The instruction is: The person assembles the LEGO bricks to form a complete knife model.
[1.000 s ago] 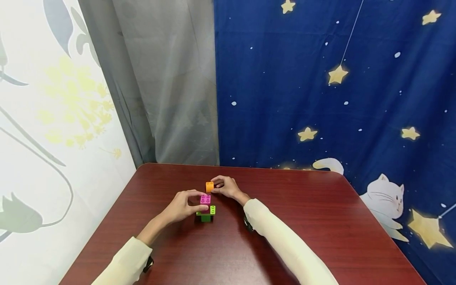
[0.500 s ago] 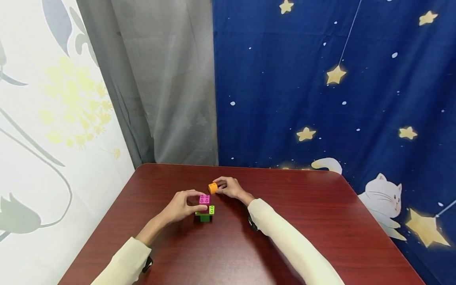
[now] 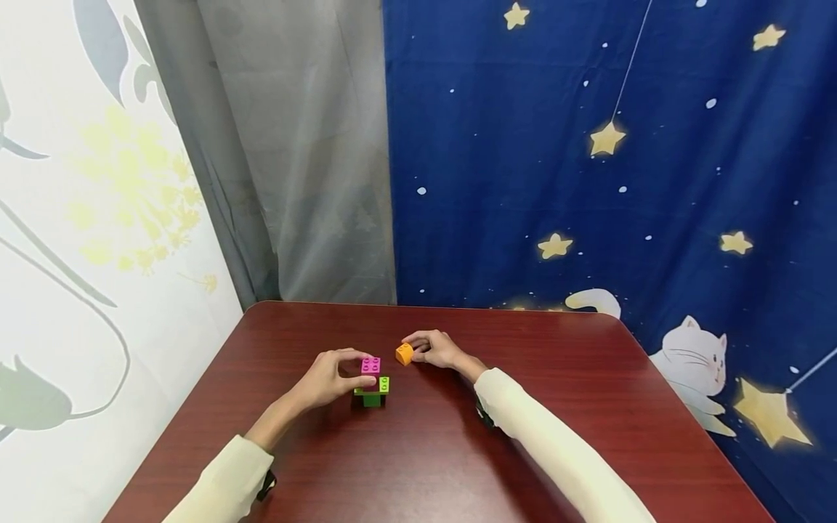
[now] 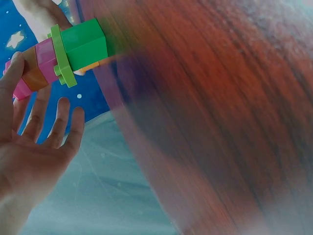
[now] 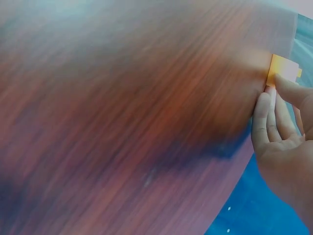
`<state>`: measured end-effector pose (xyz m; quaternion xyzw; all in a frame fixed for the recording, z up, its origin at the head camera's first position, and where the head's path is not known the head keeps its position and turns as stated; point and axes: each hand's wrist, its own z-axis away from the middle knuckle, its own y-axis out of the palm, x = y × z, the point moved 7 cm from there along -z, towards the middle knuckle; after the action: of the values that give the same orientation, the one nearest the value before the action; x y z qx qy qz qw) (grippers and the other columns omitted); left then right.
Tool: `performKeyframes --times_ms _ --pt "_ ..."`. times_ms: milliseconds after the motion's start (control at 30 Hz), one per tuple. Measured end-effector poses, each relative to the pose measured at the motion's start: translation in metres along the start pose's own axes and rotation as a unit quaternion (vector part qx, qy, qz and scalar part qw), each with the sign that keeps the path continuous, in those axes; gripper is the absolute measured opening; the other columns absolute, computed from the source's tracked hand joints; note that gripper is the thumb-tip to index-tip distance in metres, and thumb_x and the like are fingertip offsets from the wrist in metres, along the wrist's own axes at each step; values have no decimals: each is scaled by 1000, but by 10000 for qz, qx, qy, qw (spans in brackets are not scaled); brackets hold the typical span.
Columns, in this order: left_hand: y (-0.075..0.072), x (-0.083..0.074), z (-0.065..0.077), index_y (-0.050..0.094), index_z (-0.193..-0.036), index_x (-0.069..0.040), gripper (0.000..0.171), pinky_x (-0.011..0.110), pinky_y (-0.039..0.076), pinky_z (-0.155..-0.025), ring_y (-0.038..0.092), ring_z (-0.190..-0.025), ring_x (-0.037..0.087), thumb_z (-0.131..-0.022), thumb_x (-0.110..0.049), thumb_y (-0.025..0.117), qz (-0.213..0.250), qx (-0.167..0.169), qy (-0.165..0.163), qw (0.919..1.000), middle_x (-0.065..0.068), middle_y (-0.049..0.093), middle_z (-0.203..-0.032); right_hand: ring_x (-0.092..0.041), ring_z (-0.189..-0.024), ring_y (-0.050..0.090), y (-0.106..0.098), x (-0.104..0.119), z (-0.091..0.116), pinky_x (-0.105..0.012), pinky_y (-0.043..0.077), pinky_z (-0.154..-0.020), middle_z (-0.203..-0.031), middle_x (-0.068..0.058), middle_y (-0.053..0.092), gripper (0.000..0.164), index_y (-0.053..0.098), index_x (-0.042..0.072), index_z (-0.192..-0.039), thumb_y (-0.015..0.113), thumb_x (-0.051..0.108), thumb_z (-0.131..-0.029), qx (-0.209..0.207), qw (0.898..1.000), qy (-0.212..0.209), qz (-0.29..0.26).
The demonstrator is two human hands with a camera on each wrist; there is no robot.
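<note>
A short tower of toy building bricks [image 3: 370, 365] stands on the table in front of me. From the side, in the left wrist view, it has a green brick [image 4: 87, 44] at the base and a lime plate [image 4: 62, 58] over that. Pink and brown bricks rise above the plate. My left hand [image 3: 325, 379] holds the tower's upper part between thumb and finger, the other fingers spread. Just beyond and right of the tower, my right hand [image 3: 439, 349] pinches an orange toy brick [image 3: 404, 354] by its right side. In the right wrist view this brick has a curved face.
A dark red wooden table [image 3: 523, 407] with rounded far corners lies under both hands. Behind it hang a grey curtain [image 3: 314, 181] and a blue star-patterned curtain [image 3: 484, 181]. A white floral panel [image 3: 131, 305] borders the left side.
My right hand has moved right and a little nearer with the orange brick, which has turned from square-on to angled. My left hand keeps its hold on the tower.
</note>
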<state>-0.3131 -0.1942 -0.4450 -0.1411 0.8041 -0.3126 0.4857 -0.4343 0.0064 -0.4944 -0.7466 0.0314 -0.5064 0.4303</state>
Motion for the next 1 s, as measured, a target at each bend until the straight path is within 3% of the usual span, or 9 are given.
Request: performKeyframes --times_ms 267,667,867,1000 --pt "0 -1 -1 76 -120 -14 39 41 61 -79 73 -89 15 -87 -31 86 -52 20 -9 10000 -1 75 -107 -31 -102 74 -8 -3 18 -36 58 -91 -117 -20 74 37 70 -2 -128 72 -9 -92 234 9996 -100 -143" --pt "1 2 -6 75 -121 -14 40 36 60 -75 71 -88 19 -87 -33 86 -96 36 -67 9999 1 75 -108 -28 -103 74 -12 -5 38 -33 58 -89 -117 -16 75 40 70 1 -127 76 -6 -89 346 9988 -333 26" --pt "3 3 -8 75 -122 -14 41 41 61 -77 72 -91 22 -87 -32 86 -54 17 -44 10000 2 76 -109 -25 -99 73 -10 -3 46 -33 60 -86 -111 -9 77 42 73 6 -122 89 14 -84 89 9992 -387 103" --pt "4 2 -12 75 -122 -12 42 40 61 -78 74 -90 22 -87 -31 86 20 26 -50 10000 3 76 -108 -25 -97 72 -7 -3 50 -36 61 -84 -109 -10 76 43 72 4 -120 89 15 -83 -158 9987 -489 72"
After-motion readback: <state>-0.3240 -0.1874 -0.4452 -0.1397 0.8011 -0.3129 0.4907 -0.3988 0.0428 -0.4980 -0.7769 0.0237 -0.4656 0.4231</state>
